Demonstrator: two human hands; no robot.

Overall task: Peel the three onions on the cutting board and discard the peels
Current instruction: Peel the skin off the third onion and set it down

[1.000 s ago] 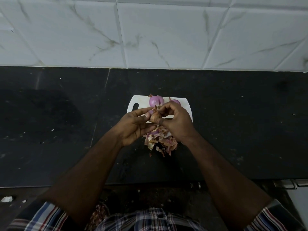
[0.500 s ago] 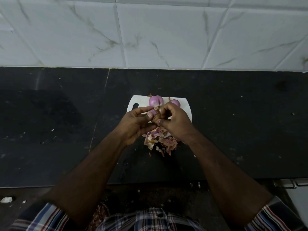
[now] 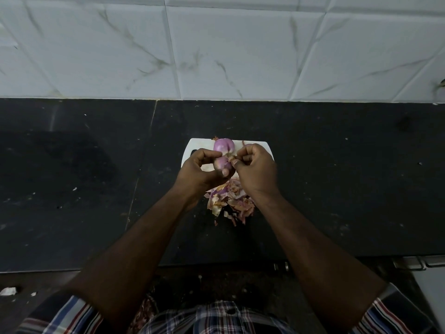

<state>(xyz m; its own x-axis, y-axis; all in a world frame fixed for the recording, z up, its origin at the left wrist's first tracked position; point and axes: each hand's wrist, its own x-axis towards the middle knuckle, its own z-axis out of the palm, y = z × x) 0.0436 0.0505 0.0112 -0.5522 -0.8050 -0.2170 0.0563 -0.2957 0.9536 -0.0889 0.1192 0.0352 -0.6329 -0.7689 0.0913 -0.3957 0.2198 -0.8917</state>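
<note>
Your left hand fingers curl closed around a purple onion above the white cutting board. A peeled onion lies just behind. Your right hand pinches a skin scrap. Peels lie heaped below.

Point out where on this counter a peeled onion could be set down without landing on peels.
Bare black counter lies left of the cutting board, and again right of it toward the wall tiles. Crowded: the board's near edge, under the peel pile, and its middle, where both hands work the held onion.
</note>
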